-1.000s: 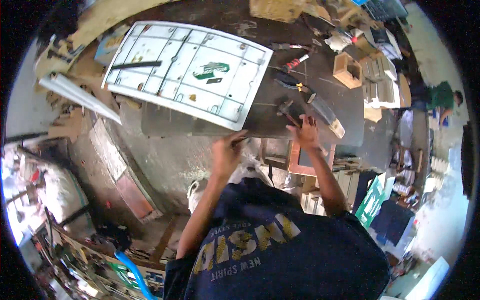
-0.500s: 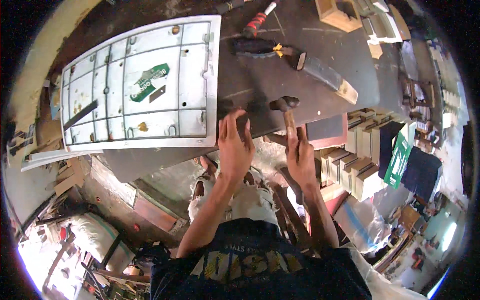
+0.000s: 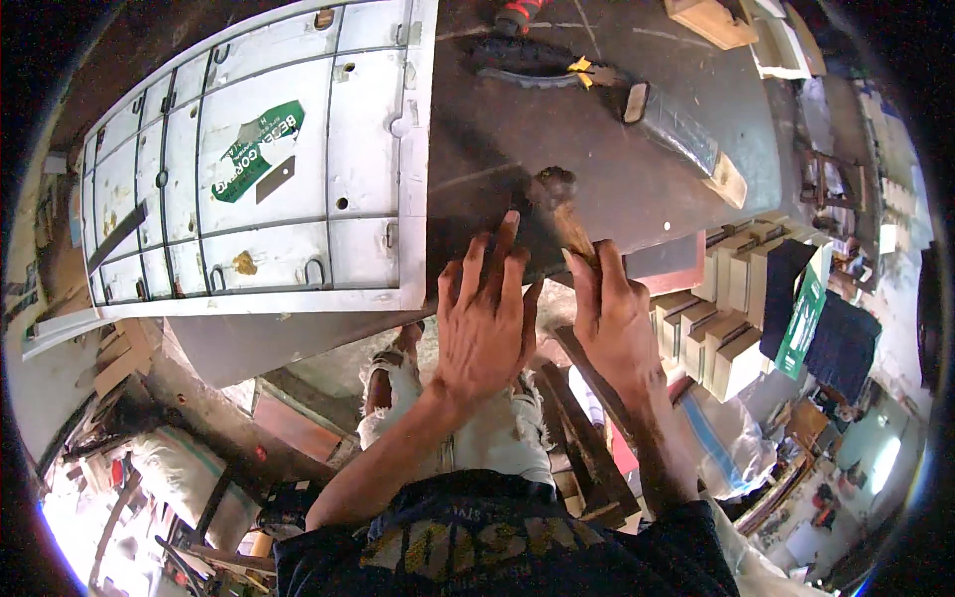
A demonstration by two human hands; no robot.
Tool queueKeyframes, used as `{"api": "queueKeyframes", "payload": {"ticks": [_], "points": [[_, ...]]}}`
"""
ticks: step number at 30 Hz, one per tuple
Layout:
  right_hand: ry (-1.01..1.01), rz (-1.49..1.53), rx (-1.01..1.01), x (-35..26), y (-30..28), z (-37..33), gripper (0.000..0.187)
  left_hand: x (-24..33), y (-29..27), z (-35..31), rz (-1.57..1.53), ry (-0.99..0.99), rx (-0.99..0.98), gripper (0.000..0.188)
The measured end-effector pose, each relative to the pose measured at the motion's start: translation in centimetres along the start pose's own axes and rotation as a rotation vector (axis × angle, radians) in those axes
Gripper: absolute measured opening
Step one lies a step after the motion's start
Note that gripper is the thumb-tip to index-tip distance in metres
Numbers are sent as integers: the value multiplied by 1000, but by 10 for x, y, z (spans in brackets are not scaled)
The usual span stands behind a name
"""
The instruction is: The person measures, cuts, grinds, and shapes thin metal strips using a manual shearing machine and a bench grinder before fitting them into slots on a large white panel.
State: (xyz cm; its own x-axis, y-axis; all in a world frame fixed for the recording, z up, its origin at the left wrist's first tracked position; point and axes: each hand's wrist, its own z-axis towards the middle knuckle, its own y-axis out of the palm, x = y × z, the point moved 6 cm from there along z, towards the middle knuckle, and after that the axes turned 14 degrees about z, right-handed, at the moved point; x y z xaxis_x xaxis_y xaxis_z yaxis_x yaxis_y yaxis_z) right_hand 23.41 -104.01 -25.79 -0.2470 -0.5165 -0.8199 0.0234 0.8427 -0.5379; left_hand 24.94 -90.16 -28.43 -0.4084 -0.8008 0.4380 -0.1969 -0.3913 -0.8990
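My right hand [image 3: 615, 316] is wrapped round the wooden handle of a hammer [image 3: 569, 227]. The dark hammer head [image 3: 553, 185] is low over the brown tabletop [image 3: 607, 179], though I cannot tell if it touches. Beside it, my left hand [image 3: 482, 333] is open at the table's near edge, its fingers spread and the index finger stretched toward the hammer head. No object shows in that hand. Left of it lies a white panel [image 3: 363, 184] with dark grid lines, a green printed patch and several holes.
Farther back lie a black tool with a yellow tie [image 3: 537, 75], a red-handled tool [image 3: 517, 16] and a long grey piece with a pale wooden end [image 3: 681, 134]. Stacked wooden pieces [image 3: 731, 289] are at the right, a white sack [image 3: 179, 473] on the floor at lower left.
My left hand has moved slightly right and its fingers have spread. The hammer head has shifted a little left and away from me. The view has also shifted.
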Motion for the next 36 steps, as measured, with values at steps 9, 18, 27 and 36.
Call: {"api": "queueKeyframes", "payload": {"ticks": [9,18,27,36], "points": [[-1,-48,16,-2,-2,3,27,1,-2,0,52,47,-13,47],[35,-94,8,-4,-1,-11,39,-12,-27,2,-125,-21,40,41],[25,-62,-27,17,10,-27,47,-41,-57,30,-221,-85,172,43],[-186,-269,305,13,-44,16,28,-34,-14,61,-45,8,-24,44]]}}
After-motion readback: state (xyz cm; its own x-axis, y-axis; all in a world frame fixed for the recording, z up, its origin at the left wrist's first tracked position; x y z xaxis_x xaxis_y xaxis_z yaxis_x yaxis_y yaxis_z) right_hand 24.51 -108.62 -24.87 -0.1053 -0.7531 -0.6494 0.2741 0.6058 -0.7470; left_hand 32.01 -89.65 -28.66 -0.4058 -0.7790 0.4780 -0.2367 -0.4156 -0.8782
